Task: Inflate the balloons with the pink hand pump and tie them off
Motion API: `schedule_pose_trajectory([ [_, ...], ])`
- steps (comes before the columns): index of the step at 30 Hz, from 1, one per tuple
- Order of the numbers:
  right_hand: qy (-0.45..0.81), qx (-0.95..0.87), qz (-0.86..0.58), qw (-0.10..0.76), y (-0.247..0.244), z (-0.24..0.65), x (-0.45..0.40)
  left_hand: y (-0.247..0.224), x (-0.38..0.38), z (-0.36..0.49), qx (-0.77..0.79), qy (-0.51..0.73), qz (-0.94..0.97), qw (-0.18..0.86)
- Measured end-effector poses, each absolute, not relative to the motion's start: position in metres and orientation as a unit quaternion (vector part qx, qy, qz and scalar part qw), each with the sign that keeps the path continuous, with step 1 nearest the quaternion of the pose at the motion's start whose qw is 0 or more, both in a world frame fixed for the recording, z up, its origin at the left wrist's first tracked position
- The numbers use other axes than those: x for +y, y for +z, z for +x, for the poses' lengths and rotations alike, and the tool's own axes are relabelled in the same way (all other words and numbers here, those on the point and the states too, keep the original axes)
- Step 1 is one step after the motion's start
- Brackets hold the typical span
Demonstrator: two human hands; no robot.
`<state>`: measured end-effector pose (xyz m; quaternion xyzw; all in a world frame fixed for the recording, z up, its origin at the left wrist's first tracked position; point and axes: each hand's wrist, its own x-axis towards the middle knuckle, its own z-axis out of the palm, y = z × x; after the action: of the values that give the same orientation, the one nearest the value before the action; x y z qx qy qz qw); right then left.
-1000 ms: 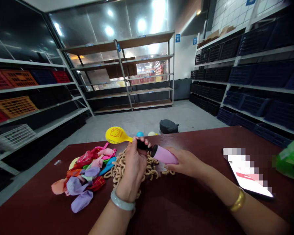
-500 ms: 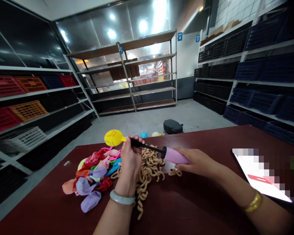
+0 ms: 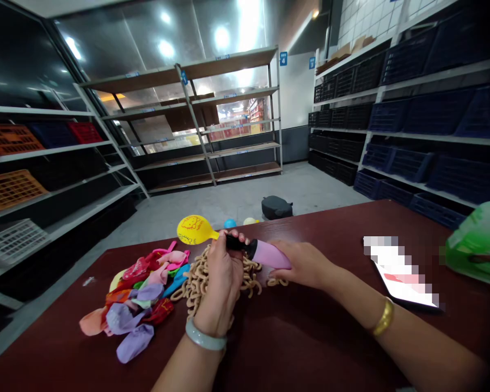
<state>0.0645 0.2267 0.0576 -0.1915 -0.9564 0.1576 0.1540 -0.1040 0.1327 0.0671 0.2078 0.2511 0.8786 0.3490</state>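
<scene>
My left hand is closed around the black end of a balloon pump and the neck of a yellow balloon. The balloon is partly inflated, with a printed drawing on it, and sits on the pump's nozzle side. My right hand grips the pink barrel of the balloon pump. Black end and barrel are pushed together, with no rod showing between them. Beneath my left hand lies a pile of tan, curled rings, partly hidden by my wrist. Flat balloons in many colours lie to the left.
The dark red table also holds a phone and a green plastic bag at the right. Beyond it, a dark bag and a blue balloon are on the floor. Shelves with crates stand around.
My hands have come together, so the pump's rod no longer shows. The yellow balloon looks slightly bigger. The view has turned right, bringing more of the green bag into sight.
</scene>
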Motion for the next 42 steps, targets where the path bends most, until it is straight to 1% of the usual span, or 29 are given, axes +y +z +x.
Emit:
schedule_pose_trajectory([
  [6, 0.130, -0.962, -0.189, 0.150, 0.055, 0.066, 0.237, 0.082, 0.118, -0.153, 0.233, 0.908, 0.188, 0.294],
  [9, 0.142, -0.961, -0.188, 0.145, 0.055, 0.071, 0.244, 0.088, 0.111, -0.169, 0.220, 0.901, 0.204, 0.315],
  [12, 0.170, -0.957, -0.189, 0.142, 0.057, 0.075, 0.246, 0.088, 0.110, -0.171, 0.217, 0.887, 0.204, 0.353],
  [18, 0.261, -0.944, -0.169, 0.114, 0.062, 0.078, 0.245, 0.086, 0.111, -0.167, 0.217, 0.889, 0.206, 0.346],
  [21, 0.324, -0.928, -0.157, 0.093, 0.061, 0.078, 0.246, 0.087, 0.110, -0.166, 0.201, 0.888, 0.204, 0.359],
  [24, 0.351, -0.920, -0.151, 0.086, 0.060, 0.079, 0.249, 0.087, 0.108, -0.164, 0.187, 0.887, 0.195, 0.373],
  [28, 0.332, -0.927, -0.155, 0.083, 0.062, 0.082, 0.250, 0.085, 0.107, -0.162, 0.178, 0.889, 0.172, 0.385],
  [35, 0.284, -0.946, -0.147, 0.059, 0.063, 0.075, 0.237, 0.081, 0.111, -0.163, 0.209, 0.916, 0.116, 0.322],
  [42, 0.209, -0.960, -0.166, 0.081, 0.061, 0.063, 0.212, 0.080, 0.115, -0.151, 0.238, 0.906, 0.121, 0.328],
])
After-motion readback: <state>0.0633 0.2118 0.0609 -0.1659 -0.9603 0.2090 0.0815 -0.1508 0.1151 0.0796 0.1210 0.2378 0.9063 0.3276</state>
